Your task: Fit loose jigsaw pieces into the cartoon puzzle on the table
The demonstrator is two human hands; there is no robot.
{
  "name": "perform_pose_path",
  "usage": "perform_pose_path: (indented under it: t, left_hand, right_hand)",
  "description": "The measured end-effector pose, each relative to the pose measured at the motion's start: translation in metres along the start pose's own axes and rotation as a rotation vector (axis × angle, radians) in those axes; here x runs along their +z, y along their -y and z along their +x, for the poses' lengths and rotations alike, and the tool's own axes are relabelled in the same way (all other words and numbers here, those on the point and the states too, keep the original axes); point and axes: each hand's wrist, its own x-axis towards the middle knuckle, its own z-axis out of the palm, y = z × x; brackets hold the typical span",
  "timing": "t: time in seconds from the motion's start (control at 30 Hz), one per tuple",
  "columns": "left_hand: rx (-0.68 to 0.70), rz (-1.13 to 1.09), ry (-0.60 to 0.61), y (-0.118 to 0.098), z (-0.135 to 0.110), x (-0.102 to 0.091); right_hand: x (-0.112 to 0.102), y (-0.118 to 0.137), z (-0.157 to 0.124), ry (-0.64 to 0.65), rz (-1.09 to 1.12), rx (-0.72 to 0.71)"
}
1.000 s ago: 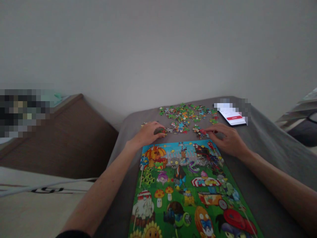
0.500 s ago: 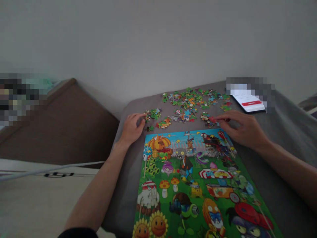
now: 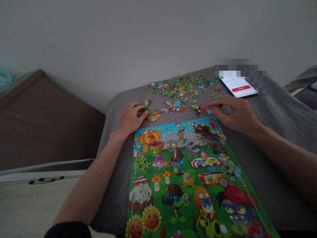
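My left hand (image 3: 131,118) rests at the left end of the loose puzzle pieces. Its fingers curve over a small green pile (image 3: 146,105), thumb apart from the index finger, with no piece clearly gripped. My right hand (image 3: 236,113) reaches in from the right, fingertips pinched at a red puzzle piece (image 3: 203,108) above a small cluster. Thumb and fingers partly hide how that piece is held. Just in front of both hands lies a colourful cartoon picture board (image 3: 177,178), showing plants and zombies on green.
A larger heap of puzzle pieces (image 3: 182,87) spreads towards the wall. Between the hands sits a smaller group (image 3: 176,105). A lit phone (image 3: 239,86) lies at the back right on the grey cloth (image 3: 279,129). Left of it all stands a brown wooden panel (image 3: 54,122).
The view has shifted, so the scene sits higher and further left. My left hand has moved over the green pile. My right hand stays by the red piece.
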Motion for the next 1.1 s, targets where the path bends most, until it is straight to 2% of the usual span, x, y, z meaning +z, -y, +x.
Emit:
perform_pose_path:
  t: [0.07,0.37,0.57,0.67,0.8,0.97,1.1]
  left_hand:
    - [0.026,-0.024,0.020,0.000,0.003,0.002]
    - [0.028,-0.068,-0.031,0.005,0.002,0.007]
    - [-0.009,-0.111,-0.132,-0.009,-0.012,-0.015]
    - [-0.027,-0.144,-0.033,-0.019,-0.029,-0.031]
    - [0.040,-0.213,0.114,-0.030,-0.048,-0.042]
    - [0.110,-0.313,0.133,-0.041,-0.051,-0.040]
    - [0.106,-0.367,0.176,-0.047,-0.054,-0.040]
  right_hand:
    - [-0.001,0.000,0.001,0.003,-0.004,0.027]
    - [-0.001,-0.003,0.004,-0.003,-0.023,0.046]
    - [-0.001,-0.004,0.003,-0.017,-0.015,0.040]
    - [-0.002,-0.006,0.003,-0.034,-0.033,0.055]
    - [-0.002,-0.007,0.002,-0.057,-0.025,0.044]
    - [-0.002,-0.006,0.002,-0.079,-0.079,0.090]
    - [-0.002,-0.008,0.001,-0.083,-0.123,0.114]
